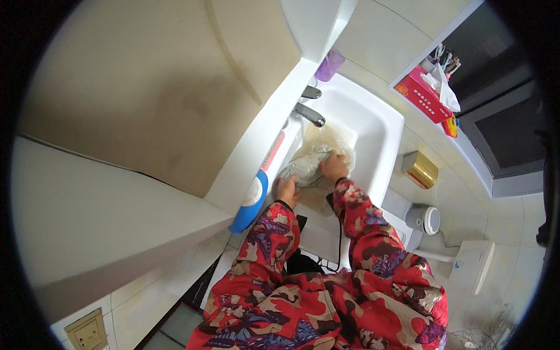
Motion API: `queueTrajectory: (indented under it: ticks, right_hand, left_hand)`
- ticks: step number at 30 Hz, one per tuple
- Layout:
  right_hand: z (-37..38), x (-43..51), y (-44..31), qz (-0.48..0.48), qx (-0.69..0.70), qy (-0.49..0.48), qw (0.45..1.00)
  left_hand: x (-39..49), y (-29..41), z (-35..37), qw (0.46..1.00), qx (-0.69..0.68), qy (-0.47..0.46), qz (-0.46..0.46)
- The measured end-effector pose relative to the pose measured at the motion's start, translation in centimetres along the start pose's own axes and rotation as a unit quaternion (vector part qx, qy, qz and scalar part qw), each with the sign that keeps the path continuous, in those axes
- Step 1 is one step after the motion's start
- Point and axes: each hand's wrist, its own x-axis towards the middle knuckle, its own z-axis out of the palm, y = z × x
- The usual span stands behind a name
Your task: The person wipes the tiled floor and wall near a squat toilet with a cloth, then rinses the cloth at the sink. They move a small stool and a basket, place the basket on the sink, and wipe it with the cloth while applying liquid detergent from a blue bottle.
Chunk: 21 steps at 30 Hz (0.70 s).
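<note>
In the white washbasin [369, 131] a wet light-grey cloth [306, 169] lies bunched in cloudy, sudsy water [337, 133]. My left hand [286, 190] grips the near left end of the cloth, its fingertips partly hidden. On the right, my right hand [335, 166] holds the other end, fingers curled into the fabric amid the foam. Both wrists come out of red, butterfly-patterned camouflage sleeves. Just beyond the hands, the chrome faucet [309, 114] reaches over the basin from the left.
Along the left rim are a pink brush or comb [273, 151] and a blue-and-white bottle [251, 203]. A purple cup [330, 64] stands at the far corner. The white cabinet edge [258, 131] borders the left; a red tissue box [422, 94] sits on the right ledge.
</note>
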Motion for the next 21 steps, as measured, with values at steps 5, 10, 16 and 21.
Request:
queueTrajectory:
  ticks: [5, 10, 16, 21]
  right_hand:
    - [0.7, -1.0, 0.8, -0.172, -0.061, -0.102, 0.978]
    - [1.2, -0.6, 1.0, -0.098, 0.023, -0.051, 0.994]
    - [1.7, -0.4, 0.8, -0.032, 0.081, 0.005, 0.996]
    - [0.3, -3.6, -2.0, -0.212, 0.401, -0.2, 0.868]
  left_hand:
    - [1.7, -2.2, -0.2, 0.991, 0.075, -0.067, 0.088]
    - [1.2, -2.1, 0.3, 0.998, 0.032, -0.054, 0.01]
    - [-0.6, -1.4, 0.7, 0.997, -0.002, -0.074, -0.001]
    - [0.8, -1.1, -0.6, 0.983, -0.088, -0.156, -0.049]
